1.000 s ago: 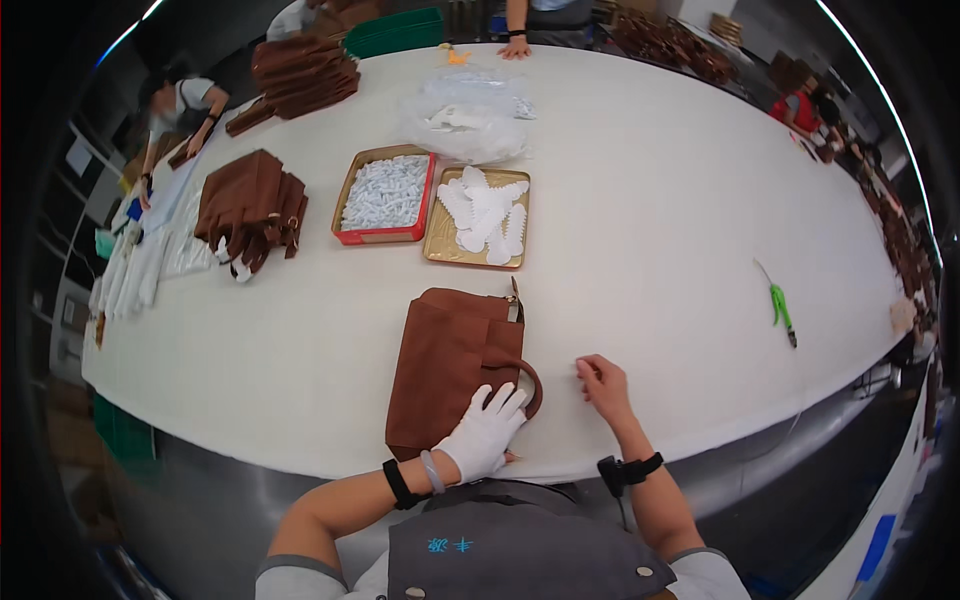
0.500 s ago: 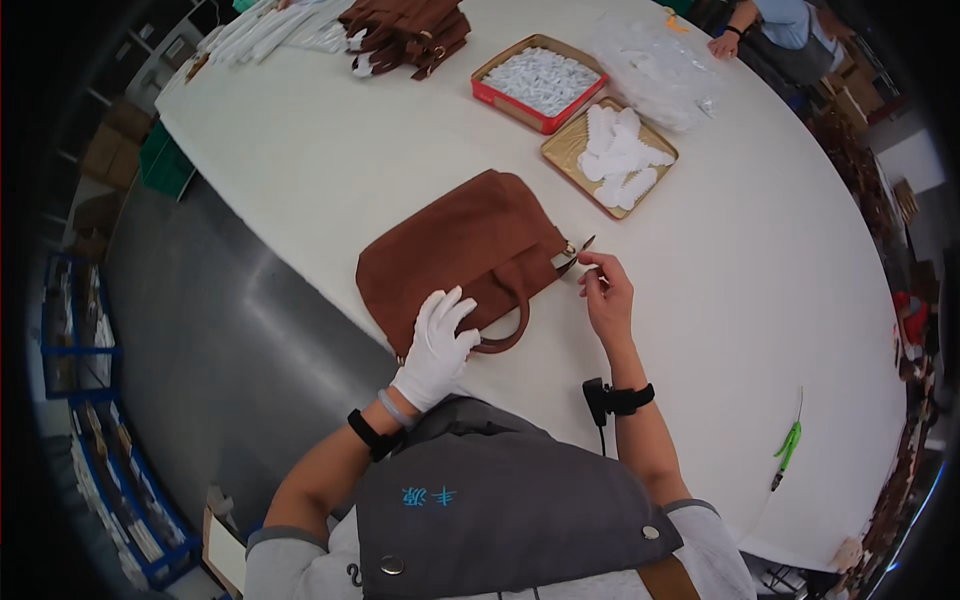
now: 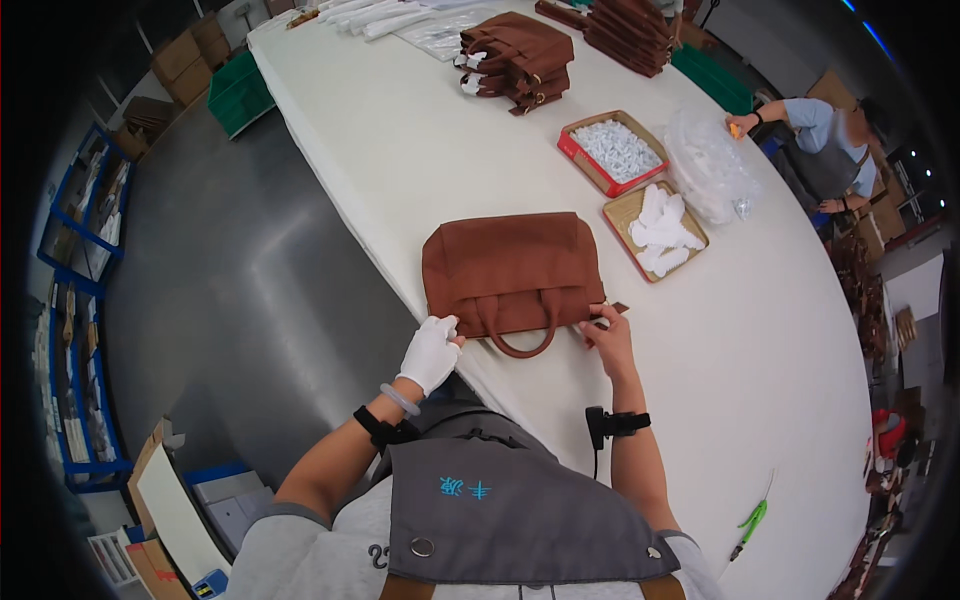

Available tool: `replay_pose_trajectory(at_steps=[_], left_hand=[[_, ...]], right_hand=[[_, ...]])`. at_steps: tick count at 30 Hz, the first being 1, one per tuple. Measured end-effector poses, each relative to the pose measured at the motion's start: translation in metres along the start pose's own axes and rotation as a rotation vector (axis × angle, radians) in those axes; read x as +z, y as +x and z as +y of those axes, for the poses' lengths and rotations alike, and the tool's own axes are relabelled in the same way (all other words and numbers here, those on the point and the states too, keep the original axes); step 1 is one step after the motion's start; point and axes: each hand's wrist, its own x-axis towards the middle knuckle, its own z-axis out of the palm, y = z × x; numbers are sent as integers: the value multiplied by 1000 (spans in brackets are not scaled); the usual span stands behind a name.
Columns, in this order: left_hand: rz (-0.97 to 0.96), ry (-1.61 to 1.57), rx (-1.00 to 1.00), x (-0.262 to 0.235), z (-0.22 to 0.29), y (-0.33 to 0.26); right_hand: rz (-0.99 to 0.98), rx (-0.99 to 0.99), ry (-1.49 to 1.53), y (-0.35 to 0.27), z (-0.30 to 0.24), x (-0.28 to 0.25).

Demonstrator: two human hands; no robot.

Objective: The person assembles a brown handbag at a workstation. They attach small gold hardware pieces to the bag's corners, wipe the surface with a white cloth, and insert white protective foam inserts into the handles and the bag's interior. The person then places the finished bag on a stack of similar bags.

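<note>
A brown handbag [image 3: 510, 262] lies flat on the white table [image 3: 420, 150], its handle pointing toward me. My left hand [image 3: 430, 350], in a white glove, presses on the bag's near left corner at the table's edge. My bare right hand [image 3: 608, 335] pinches the bag's near right corner, where a small brown tab sticks out.
Beyond the bag stand a red tray of small white pieces [image 3: 615, 152] and a tan tray of white pieces [image 3: 656, 232], next to a clear plastic bag [image 3: 708, 168]. More brown bags [image 3: 515, 58] are stacked farther off. Another person [image 3: 815, 135] works at the table's right. Green snips [image 3: 750, 522] lie at right.
The view has swung, so the bag now lies square in front of me. My left hand has shifted to its left corner and my right hand to its right corner.
</note>
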Motion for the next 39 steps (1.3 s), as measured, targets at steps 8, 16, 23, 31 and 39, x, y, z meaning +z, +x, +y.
replay_pose_trajectory(at_steps=[8, 16, 23, 31, 39], left_hand=[[110, -837, -336, 30, -26, 0], [-102, -1178, -545, 8, -28, -1], [-566, -1170, -650, -43, -32, 19], [-696, -1350, -852, -31, -47, 34], [-657, -1, 191, -26, -39, 41]], right_hand=[[-175, -83, -367, 45, -20, -1], [313, -368, -498, 193, -109, -57], [252, -623, -984, 328, -118, -67], [136, -580, -1184, 367, -100, -66], [-49, -170, 84, 155, -106, -21]])
